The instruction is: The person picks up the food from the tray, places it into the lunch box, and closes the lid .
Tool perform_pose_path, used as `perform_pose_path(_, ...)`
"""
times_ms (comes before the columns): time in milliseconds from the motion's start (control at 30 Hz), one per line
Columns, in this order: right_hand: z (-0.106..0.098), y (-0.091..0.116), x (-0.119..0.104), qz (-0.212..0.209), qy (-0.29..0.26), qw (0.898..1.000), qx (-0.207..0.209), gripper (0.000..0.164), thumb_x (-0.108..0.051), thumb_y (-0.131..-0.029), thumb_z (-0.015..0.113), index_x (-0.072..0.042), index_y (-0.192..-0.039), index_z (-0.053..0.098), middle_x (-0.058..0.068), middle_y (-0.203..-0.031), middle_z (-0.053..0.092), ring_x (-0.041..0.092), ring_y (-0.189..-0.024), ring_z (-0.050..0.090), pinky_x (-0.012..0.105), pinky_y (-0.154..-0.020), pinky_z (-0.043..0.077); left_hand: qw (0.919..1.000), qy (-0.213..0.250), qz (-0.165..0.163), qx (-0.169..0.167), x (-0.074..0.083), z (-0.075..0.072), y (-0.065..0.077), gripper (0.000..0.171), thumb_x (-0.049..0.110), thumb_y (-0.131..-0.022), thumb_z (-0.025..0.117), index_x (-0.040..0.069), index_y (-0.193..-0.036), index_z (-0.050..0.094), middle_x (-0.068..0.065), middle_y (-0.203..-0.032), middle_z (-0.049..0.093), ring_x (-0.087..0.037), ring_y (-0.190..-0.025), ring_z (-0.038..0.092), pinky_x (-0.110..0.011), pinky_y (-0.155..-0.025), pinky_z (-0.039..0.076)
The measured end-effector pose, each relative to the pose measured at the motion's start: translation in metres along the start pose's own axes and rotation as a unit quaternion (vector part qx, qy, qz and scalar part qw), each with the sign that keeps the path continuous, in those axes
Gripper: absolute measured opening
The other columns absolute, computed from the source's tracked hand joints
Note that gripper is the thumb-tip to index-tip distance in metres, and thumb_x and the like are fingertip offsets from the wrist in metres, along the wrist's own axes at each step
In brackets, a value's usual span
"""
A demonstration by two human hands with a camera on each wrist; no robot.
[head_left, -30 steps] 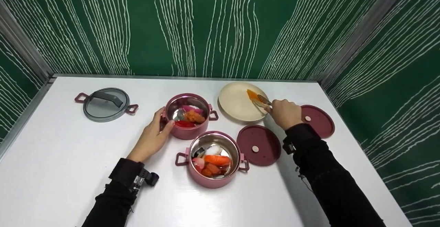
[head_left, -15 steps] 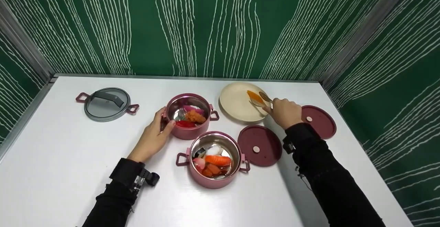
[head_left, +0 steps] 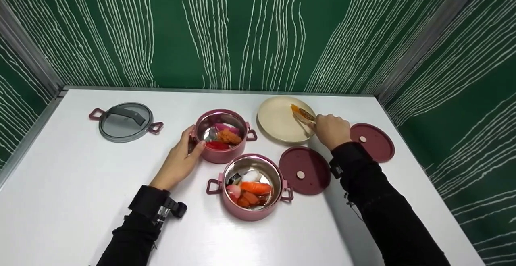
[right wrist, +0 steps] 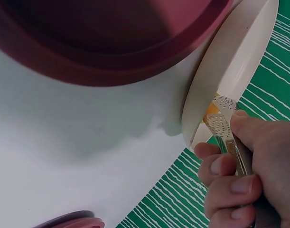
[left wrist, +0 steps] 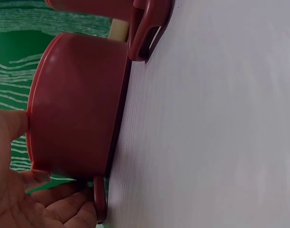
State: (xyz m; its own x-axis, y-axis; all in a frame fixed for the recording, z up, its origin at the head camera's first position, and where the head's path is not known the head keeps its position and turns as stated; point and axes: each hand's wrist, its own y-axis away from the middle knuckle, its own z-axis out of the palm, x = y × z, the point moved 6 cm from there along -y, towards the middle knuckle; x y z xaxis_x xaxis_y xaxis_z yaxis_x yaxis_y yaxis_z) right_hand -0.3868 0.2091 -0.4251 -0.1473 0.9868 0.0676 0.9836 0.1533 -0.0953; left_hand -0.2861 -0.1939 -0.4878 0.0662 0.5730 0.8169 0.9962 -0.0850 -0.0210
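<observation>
My left hand [head_left: 177, 163] holds the left side of the farther pink pot [head_left: 223, 156], thumb at the rim; in the left wrist view the other fingers [left wrist: 71, 206] curl by the side handle. Inside this pot lie an orange crumbly piece [head_left: 229, 136], a red piece and a pink piece. My right hand [head_left: 333, 131] grips metal tongs [right wrist: 223, 124] with perforated heads. Over the cream plate [head_left: 276, 121], the tong heads lie either side of a flat orange food piece [head_left: 294, 108], which they partly cover.
A nearer pink pot [head_left: 249, 214] with several food pieces stands in front. Dark red lids [head_left: 299, 185] lie beside it and right of the plate. A grey see-through lid [head_left: 121, 131] with red handles lies at the left. Green walls [head_left: 169, 32] border the white table.
My right hand has shifted slightly left, and the tong heads have drawn closer together around the orange piece. The left hand and the pots keep their places.
</observation>
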Motion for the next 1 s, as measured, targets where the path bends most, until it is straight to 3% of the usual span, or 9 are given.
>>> perform_pose_path(233,0.001,-0.002,0.003,0.014,-0.015,1.000,-0.011,0.056,-0.046,-0.109,0.061,0.009,-0.103,0.071,0.035,-0.094,0.074,0.053,-0.083,0.073,0.064,-0.067,0.060,1.0000,0.001,-0.003,-0.001,0.000,0.001,0.000,0.073,0.045,-0.114,0.049,0.015,-0.172,0.017,-0.024,-0.174,0.030,-0.050,-0.159,0.032,-0.064,-0.132,0.024)
perform_pose_path(400,0.003,-0.003,0.005,0.023,-0.019,0.999,-0.030,0.060,-0.048,-0.109,0.059,0.010,-0.099,0.070,0.035,-0.094,0.073,0.053,-0.085,0.074,0.064,-0.068,0.060,1.0000,-0.002,-0.004,-0.001,-0.001,0.000,0.000,0.074,0.047,-0.114,0.048,0.015,-0.172,0.017,-0.024,-0.174,0.029,-0.051,-0.159,0.032,-0.066,-0.132,0.025)
perform_pose_path(567,0.004,-0.005,0.009,0.042,-0.052,0.995,-0.076,0.062,-0.053,-0.110,0.054,0.005,-0.093,0.068,0.034,-0.098,0.074,0.049,-0.084,0.073,0.057,-0.063,0.056,1.0000,0.001,-0.001,0.001,-0.001,0.000,0.000,0.073,0.046,-0.114,0.049,0.014,-0.172,0.018,-0.024,-0.174,0.030,-0.050,-0.159,0.033,-0.065,-0.132,0.025)
perform_pose_path(733,0.006,-0.005,0.015,0.052,-0.089,0.988,-0.111,0.058,-0.053,-0.110,0.055,0.002,-0.098,0.070,0.031,-0.103,0.074,0.043,-0.086,0.071,0.050,-0.064,0.052,1.0000,0.006,-0.005,-0.002,0.000,0.000,0.000,0.074,0.046,-0.113,0.049,0.015,-0.172,0.017,-0.025,-0.175,0.029,-0.050,-0.159,0.032,-0.066,-0.132,0.024)
perform_pose_path(1000,0.007,-0.004,0.020,0.043,-0.122,0.986,-0.101,0.056,-0.052,-0.108,0.058,0.002,-0.107,0.074,0.029,-0.105,0.075,0.041,-0.087,0.070,0.048,-0.067,0.050,0.9999,0.005,-0.011,-0.006,0.001,-0.001,0.001,0.076,0.051,-0.113,0.046,0.014,-0.173,0.016,-0.025,-0.175,0.026,-0.051,-0.160,0.030,-0.067,-0.131,0.023)
